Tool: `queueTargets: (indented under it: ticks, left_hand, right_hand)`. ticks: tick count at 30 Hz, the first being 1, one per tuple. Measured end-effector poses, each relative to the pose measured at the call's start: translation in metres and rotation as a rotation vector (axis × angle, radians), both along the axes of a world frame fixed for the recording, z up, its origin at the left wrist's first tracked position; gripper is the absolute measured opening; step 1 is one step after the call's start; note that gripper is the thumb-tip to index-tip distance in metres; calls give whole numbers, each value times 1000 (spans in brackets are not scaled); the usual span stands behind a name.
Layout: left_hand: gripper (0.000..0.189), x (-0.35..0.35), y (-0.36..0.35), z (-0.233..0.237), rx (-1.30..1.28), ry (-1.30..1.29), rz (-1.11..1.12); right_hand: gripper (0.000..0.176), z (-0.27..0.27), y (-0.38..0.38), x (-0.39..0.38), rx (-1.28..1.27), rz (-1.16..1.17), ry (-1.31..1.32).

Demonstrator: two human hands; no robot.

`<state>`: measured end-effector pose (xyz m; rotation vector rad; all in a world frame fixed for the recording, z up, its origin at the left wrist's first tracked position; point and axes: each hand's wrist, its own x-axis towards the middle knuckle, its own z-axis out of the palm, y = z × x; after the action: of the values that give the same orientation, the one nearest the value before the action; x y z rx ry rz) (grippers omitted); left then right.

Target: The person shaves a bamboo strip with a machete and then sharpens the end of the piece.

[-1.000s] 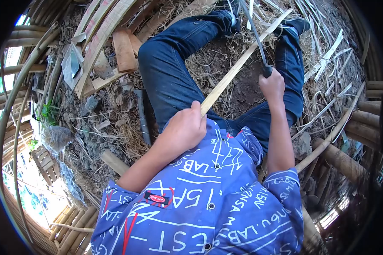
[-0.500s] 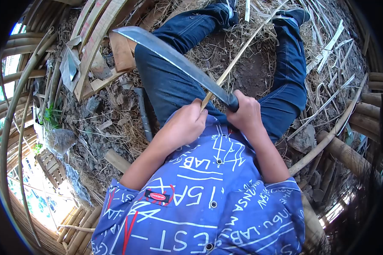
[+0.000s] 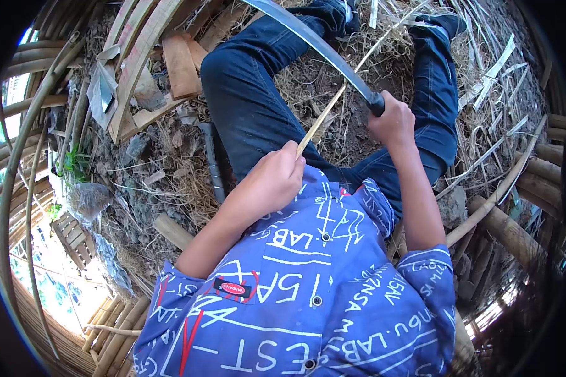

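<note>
My left hand [image 3: 271,179] is closed around the near end of a long, thin bamboo strip [image 3: 324,116], close to my belly. From there the strip runs away between my legs toward my right foot. My right hand [image 3: 393,124] grips the black handle of a machete [image 3: 333,58], above my right thigh. Its long curved blade points forward and to the left, crossing the strip in this view, and the tip passes out at the top edge. My jeans-clad legs [image 3: 242,103] are bent and spread on either side of the strip.
A dark-handled tool [image 3: 212,163] lies on the ground beside my left thigh. Wooden boards [image 3: 138,63] and a wood block [image 3: 181,66] are at the upper left. Pale shavings [image 3: 493,75] litter the right side. Bamboo poles [image 3: 506,229] stand around, and a stone [image 3: 451,207] sits at right.
My right hand has moved forward and to the right with the machete, sliding the blade's crossing farther along the strip. My left hand has stayed nearly still on the strip.
</note>
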<state>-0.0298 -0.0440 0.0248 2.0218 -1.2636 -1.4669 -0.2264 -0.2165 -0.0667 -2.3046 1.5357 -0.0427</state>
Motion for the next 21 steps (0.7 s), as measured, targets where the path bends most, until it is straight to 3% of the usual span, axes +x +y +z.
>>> queueTargets:
  ticks: [5, 10, 12, 16, 21]
  left_hand:
    - [23, -2, 0, 1, 40, 8, -26]
    - [23, 7, -2, -11, 16, 63, 8]
    - [22, 12, -3, -15, 91, 223, 27]
    - [22, 10, 2, -15, 76, 226, 25]
    - [23, 14, 2, -18, 79, 213, 14]
  right_hand:
    - [21, -4, -36, -6, 28, -177, 95]
    - [23, 3, -38, -3, 10, -145, 111]
    - [22, 0, -28, -1, -13, -190, 30]
    - [20, -5, -10, -3, -26, -271, -76]
    - [22, -12, -26, -18, 1, -331, 59]
